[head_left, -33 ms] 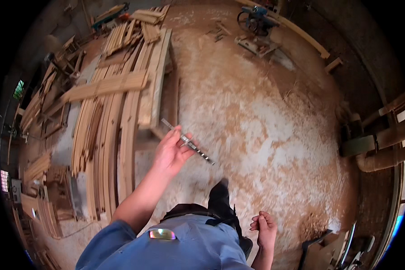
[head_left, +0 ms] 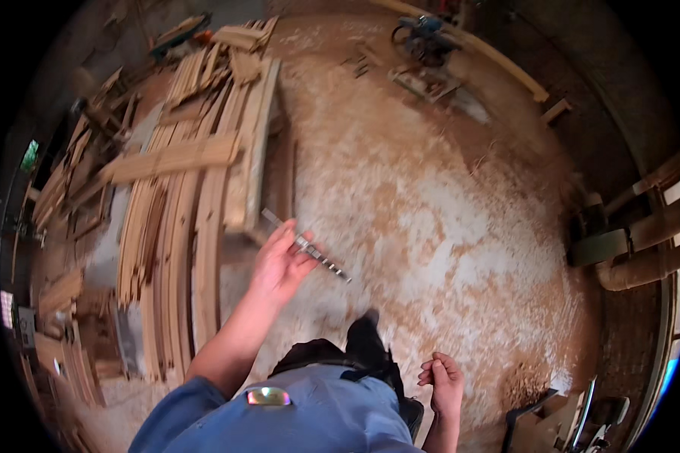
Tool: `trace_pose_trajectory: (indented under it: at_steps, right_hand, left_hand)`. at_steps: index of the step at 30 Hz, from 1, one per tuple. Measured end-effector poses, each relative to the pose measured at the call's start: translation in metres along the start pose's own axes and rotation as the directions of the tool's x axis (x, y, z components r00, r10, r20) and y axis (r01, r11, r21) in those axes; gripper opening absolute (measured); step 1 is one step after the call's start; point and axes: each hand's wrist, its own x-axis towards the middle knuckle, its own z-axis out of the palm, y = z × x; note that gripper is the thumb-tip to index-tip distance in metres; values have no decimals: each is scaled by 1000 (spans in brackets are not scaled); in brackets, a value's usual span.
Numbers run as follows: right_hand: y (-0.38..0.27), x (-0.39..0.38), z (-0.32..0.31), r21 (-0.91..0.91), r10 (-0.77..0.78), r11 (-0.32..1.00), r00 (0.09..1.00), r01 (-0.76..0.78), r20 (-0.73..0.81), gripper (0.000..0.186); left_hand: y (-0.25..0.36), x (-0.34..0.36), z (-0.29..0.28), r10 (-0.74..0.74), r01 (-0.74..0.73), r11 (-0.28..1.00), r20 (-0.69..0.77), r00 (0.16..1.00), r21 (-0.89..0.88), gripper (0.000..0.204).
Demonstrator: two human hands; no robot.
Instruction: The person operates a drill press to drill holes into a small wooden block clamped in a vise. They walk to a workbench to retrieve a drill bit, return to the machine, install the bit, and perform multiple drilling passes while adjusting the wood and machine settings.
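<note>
My left hand (head_left: 277,264) is closed around a drill bit (head_left: 321,259), a slim metal rod banded dark and silver along its twisted half. Its plain grey shank sticks out past my thumb toward the stacked boards, and the banded end slants down to the right. The bit is held in the air above the floor. Low and to the right, my right hand (head_left: 443,375) hangs beside my body with its fingers curled in and thumb against the forefinger. Nothing shows in it.
Long wooden boards (head_left: 177,234) lie stacked on the left, one board (head_left: 174,157) across them. A blue machine (head_left: 425,41) with a wheel stands far off. Thick duct pipes (head_left: 635,279) run along the right wall. The floor (head_left: 431,211) is dusted with sawdust; a bin (head_left: 540,423) sits lower right.
My left hand and the drill bit have shifted slightly down and left in view. The stacked boards have slid slightly left. The right hand's curl is the same.
</note>
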Motion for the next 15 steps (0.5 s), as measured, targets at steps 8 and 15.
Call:
trace_pose_trajectory:
  at_steps: [8,15]
  right_hand:
    - [-277,169,117,428,-554,833,526,351,645,24]
    - [-405,277,248,676,-681,731,167,92,713,60]
  left_hand:
    - [44,149,91,198,-189,977,-89,976,100,29]
    - [82,335,150,290,-247,936,-151,945,250,30]
